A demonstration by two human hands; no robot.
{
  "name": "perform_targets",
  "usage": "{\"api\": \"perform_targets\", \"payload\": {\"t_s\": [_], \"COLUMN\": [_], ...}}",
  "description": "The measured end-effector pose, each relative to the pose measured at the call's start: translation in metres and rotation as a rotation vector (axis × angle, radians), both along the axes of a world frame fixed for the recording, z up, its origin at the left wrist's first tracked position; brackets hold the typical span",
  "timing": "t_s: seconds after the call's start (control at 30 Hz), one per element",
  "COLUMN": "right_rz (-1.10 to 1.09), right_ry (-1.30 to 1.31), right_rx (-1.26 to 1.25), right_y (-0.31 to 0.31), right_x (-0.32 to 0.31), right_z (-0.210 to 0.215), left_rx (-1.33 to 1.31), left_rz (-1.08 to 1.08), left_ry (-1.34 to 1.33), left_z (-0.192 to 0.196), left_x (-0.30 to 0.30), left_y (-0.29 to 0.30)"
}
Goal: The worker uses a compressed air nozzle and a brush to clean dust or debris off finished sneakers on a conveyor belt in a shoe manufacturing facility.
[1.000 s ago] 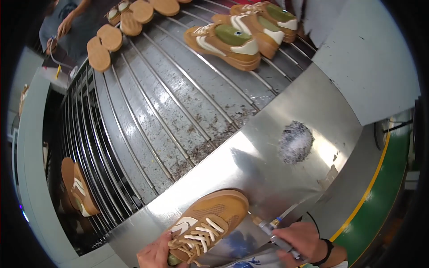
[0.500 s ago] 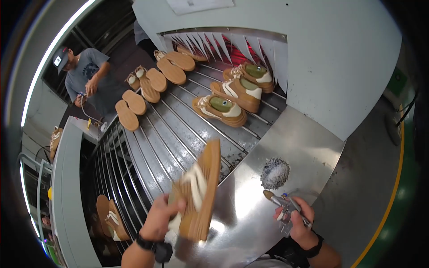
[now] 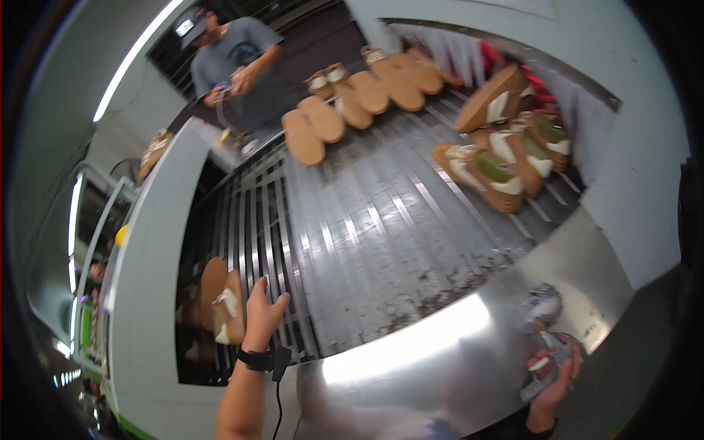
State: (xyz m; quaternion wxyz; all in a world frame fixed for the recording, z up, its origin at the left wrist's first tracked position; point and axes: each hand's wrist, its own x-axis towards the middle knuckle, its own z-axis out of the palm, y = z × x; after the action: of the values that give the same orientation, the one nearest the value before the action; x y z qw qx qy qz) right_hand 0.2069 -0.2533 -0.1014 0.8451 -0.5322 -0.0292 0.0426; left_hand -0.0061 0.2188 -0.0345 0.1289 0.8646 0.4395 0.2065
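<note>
Here, a slatted metal conveyor [image 3: 381, 220] fills the centre of the frame, fronted by a polished steel apron [image 3: 440, 352] along the lower right. Tan soles [image 3: 323, 125] lie in rows at upper centre; finished tan-and-green sneakers [image 3: 506, 158] cluster at upper right. A co-worker in a grey shirt [image 3: 235, 59] stands at upper left. The tan sneaker [image 3: 224, 308], half a second ago held upright over the apron, now lies at lower left below the slats, just beside the left hand [image 3: 262, 312], whose fingers are spread and hold nothing. So the shoe appears released. The right hand [image 3: 554, 370], lower right, is closed around a small glue-smeared tool [image 3: 546, 352].
</note>
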Motion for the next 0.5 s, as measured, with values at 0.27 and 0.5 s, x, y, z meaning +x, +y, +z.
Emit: {"api": "perform_targets", "payload": {"t_s": [0.27,0.5], "right_rz": [-0.083,-0.052], "right_ry": [-0.002,-0.003], "right_rx": [-0.161,-0.118], "right_y": [-0.007,0.004], "right_x": [0.008,0.002], "right_z": [-0.021,0.004], "left_rx": [0.266,-0.083], "left_rz": [0.475,0.603], "left_ry": [0.243,-0.009], "left_z": [-0.038,-0.018], "left_x": [-0.166,-0.187], "left_y": [0.057,0.105]}}
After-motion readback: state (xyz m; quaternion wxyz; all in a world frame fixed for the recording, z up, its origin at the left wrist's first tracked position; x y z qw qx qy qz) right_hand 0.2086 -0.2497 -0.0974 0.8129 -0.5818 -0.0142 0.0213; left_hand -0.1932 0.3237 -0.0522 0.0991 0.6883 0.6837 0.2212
